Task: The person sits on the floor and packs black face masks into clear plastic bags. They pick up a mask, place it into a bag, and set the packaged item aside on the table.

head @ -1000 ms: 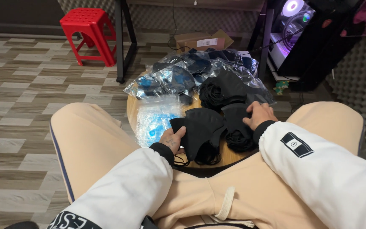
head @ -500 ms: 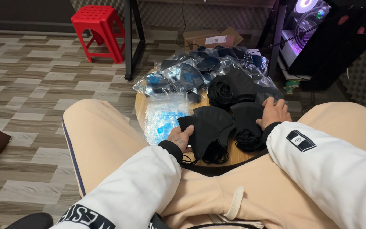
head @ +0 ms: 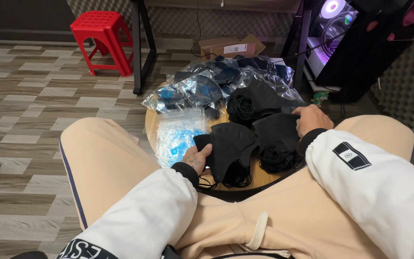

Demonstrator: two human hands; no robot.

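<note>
just black mask [head: 231, 144] under left thumb [head: 202, 154]

1. I have only one view, from the camera worn on the head; no second view shares any of the scene.
2. It looks steeply down and forward over the lap onto the small round table [head: 257, 178], which sits close, between the knees, near the middle of the frame.
3. Nearer than the table, the white sleeves and beige trousers fill the bottom edge, so the lens sits just above the body.
4. Beyond the table the view reaches the tiled floor; the red stool [head: 102, 39] stands far left of the table, at the top.
5. Far right of the table, at the top, is a lit computer case [head: 329, 36].
</note>
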